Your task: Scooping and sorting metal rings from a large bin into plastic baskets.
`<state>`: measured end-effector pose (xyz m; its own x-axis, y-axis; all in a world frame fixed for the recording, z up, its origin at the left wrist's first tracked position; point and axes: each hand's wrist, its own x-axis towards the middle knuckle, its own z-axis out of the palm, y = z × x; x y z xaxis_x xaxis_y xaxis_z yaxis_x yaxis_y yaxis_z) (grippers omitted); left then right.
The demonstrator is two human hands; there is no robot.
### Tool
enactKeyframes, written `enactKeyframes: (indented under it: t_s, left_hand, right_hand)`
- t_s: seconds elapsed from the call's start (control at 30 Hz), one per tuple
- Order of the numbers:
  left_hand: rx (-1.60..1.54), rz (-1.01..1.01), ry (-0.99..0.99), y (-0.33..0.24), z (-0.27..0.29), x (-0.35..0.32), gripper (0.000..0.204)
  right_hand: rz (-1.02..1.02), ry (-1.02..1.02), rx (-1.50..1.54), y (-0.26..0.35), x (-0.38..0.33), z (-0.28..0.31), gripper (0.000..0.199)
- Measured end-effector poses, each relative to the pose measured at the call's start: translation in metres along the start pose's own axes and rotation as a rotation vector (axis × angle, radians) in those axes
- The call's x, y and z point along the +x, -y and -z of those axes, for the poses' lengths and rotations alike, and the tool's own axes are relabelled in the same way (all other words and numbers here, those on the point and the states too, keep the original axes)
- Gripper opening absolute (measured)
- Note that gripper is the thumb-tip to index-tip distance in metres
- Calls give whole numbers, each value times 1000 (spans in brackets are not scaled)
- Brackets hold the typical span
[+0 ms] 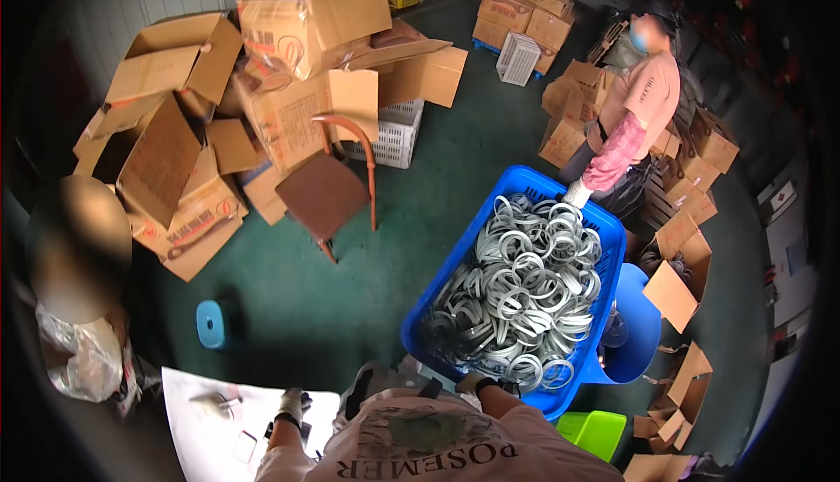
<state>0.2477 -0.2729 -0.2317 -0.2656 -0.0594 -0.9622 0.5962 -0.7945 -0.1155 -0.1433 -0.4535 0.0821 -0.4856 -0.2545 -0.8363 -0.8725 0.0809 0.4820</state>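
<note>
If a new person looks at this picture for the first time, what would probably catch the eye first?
Probably the large heap of grey rings in the blue basket, right of centre, with a co-worker in pink holding a gloved hand at its far edge. Next might come the untidy pile of cardboard boxes at upper left, with a brown chair in front of it.

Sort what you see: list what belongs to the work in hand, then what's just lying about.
Likely part of the work:
grey rings
blue basket, by the right hand
white surface, under the left hand

Apparently just lying about:
brown chair
light-blue stool
cardboard boxes, upper left
</note>
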Motion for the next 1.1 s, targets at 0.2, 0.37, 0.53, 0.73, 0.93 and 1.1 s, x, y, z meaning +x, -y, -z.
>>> enactKeyframes:
  t_s: [0.2,0.37,0.53,0.73,0.93,1.1]
  left_hand:
    - [-44,66,-59,-46,-45,10,9]
    - [46,131,-66,-106,-57,28,13]
    - [88,93,17,-186,-159,57,21]
    - [128,-54,157,-284,-249,60,27]
    - [62,-169,228,-372,-319,41,29]
    - [98,-209,59,-382,-350,38,19]
  right_hand:
    - [4,-85,-17,-13,37,76,47]
    - [-3,-60,-37,3,52,106,50]
    - [35,-60,44,-28,123,159,63]
    - [80,-123,15,12,124,263,63]
    - [186,-96,-155,29,147,359,57]
    - [248,-104,-71,-8,228,411,51]
